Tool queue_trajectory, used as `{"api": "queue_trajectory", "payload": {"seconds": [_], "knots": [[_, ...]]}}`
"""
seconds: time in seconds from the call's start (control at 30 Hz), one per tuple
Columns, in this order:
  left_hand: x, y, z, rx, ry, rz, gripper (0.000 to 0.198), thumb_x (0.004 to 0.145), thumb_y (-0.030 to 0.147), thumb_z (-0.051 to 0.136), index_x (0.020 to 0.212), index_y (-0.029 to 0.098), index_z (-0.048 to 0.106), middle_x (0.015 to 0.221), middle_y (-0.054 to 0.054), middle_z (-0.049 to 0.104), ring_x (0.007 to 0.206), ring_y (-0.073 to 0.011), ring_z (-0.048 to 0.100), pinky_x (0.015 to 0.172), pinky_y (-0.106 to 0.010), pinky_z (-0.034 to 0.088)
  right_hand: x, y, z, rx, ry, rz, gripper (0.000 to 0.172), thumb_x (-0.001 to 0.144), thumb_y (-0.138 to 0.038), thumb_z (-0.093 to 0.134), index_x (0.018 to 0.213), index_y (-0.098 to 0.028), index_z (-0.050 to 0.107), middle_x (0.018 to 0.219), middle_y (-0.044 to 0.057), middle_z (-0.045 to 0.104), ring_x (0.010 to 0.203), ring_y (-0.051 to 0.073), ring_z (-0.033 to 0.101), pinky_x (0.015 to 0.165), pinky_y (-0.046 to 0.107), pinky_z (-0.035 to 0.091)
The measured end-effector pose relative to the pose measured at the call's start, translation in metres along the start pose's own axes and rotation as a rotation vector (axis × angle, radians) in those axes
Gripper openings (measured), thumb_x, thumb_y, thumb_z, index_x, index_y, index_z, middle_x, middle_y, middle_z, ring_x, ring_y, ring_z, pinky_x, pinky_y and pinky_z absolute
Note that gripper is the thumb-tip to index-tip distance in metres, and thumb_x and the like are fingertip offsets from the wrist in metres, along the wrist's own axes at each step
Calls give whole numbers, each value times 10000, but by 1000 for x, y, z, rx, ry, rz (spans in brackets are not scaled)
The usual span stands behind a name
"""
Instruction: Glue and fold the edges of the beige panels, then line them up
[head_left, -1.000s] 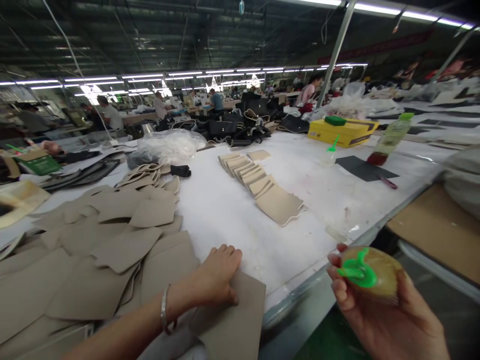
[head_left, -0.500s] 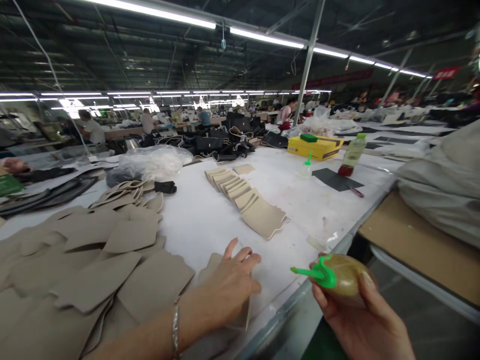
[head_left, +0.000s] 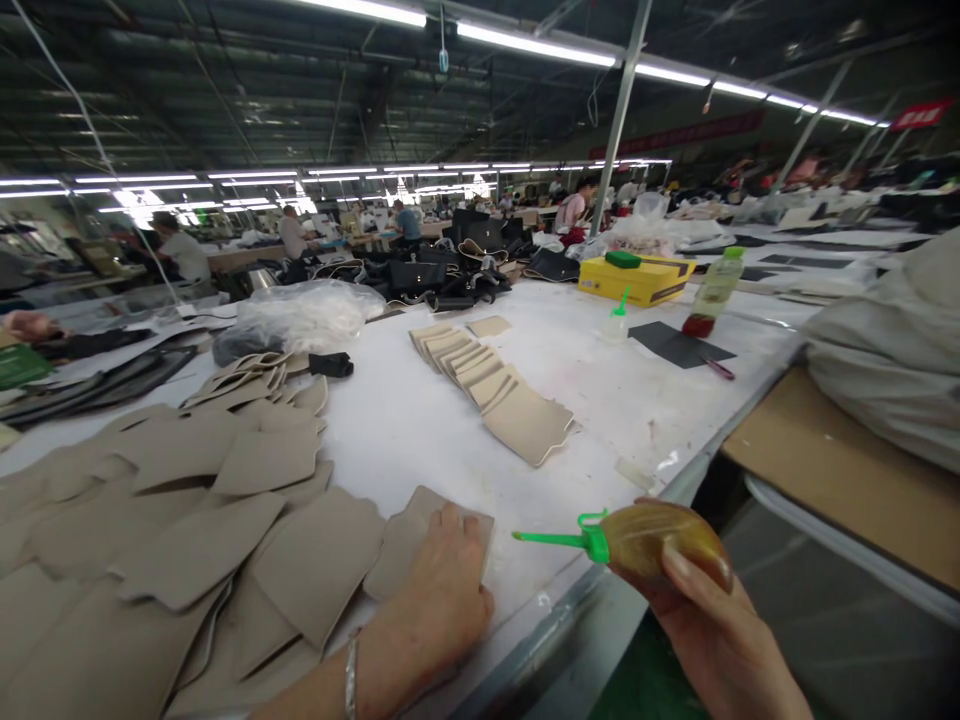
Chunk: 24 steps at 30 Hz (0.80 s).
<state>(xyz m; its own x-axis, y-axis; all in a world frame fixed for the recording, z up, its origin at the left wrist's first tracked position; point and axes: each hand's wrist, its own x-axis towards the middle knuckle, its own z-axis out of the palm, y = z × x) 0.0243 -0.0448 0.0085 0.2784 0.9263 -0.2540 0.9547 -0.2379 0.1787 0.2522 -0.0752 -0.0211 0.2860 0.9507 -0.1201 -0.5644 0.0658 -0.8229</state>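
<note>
My right hand (head_left: 697, 610) is wrapped round a squeeze glue bottle (head_left: 660, 540) of yellowish-brown liquid. The bottle lies on its side in the air by the table edge, its thin green nozzle pointing left. My left hand (head_left: 442, 580), with a silver bracelet at the wrist, is closed on a taupe leather piece (head_left: 401, 530) at the table's near edge. Its fingers curl at the piece's right side, and the fingertips are hidden. To the left spreads a loose pile of similar leather pieces (head_left: 202, 540). Ahead lies an overlapping row of leather pieces (head_left: 525, 420).
Farther back on the white table (head_left: 375, 420) are a yellow box (head_left: 634, 282), a small green-tipped bottle (head_left: 617, 322), a green-capped bottle (head_left: 712, 295) with red liquid, and a dark sheet (head_left: 675, 343). Clear plastic (head_left: 300, 310) and black bags (head_left: 427, 280) are heaped behind. Cardboard (head_left: 840, 470) lies at right.
My left hand has come down from spread fingers to closed fingers on the leather piece. My right hand has moved the glue bottle left, and its nozzle now points more squarely left.
</note>
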Motion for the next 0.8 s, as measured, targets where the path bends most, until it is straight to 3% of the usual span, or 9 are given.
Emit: {"api": "queue_trajectory", "payload": {"seconds": [0.27, 0.43, 0.63, 0.8], "knots": [[3, 4, 2, 123, 26, 7, 416, 707, 75, 470, 1097, 67, 614, 1086, -187, 594, 996, -284, 538, 894, -400, 443, 0, -1, 4, -99, -45, -27, 528, 650, -355, 841, 1124, -224, 650, 1005, 78, 694, 908, 242, 650, 754, 291, 582], [5, -15, -11, 83, 3, 26, 321, 786, 72, 412, 982, 152, 654, 1029, -127, 628, 897, -220, 597, 818, -329, 468, 3, 4, 8, -197, -100, -75, 533, 688, -378, 820, 1151, -251, 587, 998, 58, 668, 880, 249, 640, 768, 361, 576], [2, -36, -18, -61, -6, 146, 320, 881, 163, 365, 884, 218, 681, 895, -51, 610, 794, -164, 615, 780, -280, 461, 6, 11, 15, -693, -238, -322, 535, 718, -396, 800, 1169, -278, 538, 990, 19, 625, 871, 221, 612, 757, 278, 507], [1, -37, -16, -110, 12, 159, 375, 888, 167, 357, 1049, 263, 681, 882, -44, 597, 782, -169, 626, 781, -283, 467, 6, 16, 32, -941, -333, -472, 519, 763, -415, 757, 1195, -279, 503, 1039, 20, 612, 888, 225, 608, 764, 289, 487]]}}
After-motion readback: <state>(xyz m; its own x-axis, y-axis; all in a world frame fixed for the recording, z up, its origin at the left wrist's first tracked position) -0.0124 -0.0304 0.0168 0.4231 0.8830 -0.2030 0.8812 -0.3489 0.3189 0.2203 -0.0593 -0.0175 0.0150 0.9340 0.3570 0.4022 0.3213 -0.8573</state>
